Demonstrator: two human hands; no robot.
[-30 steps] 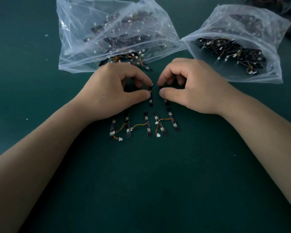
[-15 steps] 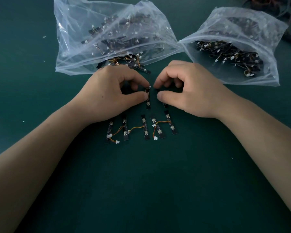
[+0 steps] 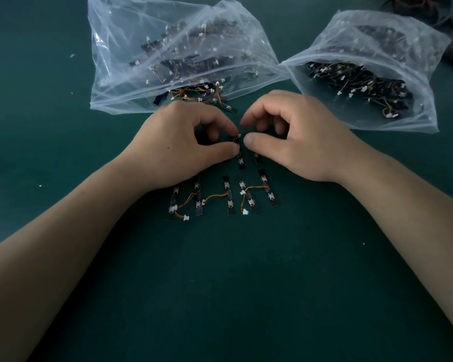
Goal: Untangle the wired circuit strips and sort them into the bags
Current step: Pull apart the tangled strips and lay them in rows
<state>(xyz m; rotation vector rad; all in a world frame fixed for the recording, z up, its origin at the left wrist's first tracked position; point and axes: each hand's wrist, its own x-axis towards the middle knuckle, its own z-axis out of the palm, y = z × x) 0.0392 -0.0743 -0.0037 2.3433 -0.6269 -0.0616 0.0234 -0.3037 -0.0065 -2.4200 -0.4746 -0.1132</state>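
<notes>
table (image 3: 63, 152): green, everything's on it
left bag (image 3: 131, 82): far side, strips (image 3: 221, 101) spilling out
right bag (image 3: 403, 48): far right, loaded too
left hand (image 3: 183, 147): pinching top of one strip (image 3: 241, 162)
right hand (image 3: 298, 142): curled at its wire (image 3: 236, 139), I can't tell the grip
row (image 3: 229, 197): more, wired, flat below my hands

Right hand (image 3: 298, 137) edged toward left hand (image 3: 183, 145); wire loop (image 3: 236, 139) now tops strip (image 3: 241, 161)

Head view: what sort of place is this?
Likely an electronics sorting bench: a dark green mat, one clear bag and a second bag both stuffed with wired circuit strips, more loose strips lined up on the mat.
</notes>
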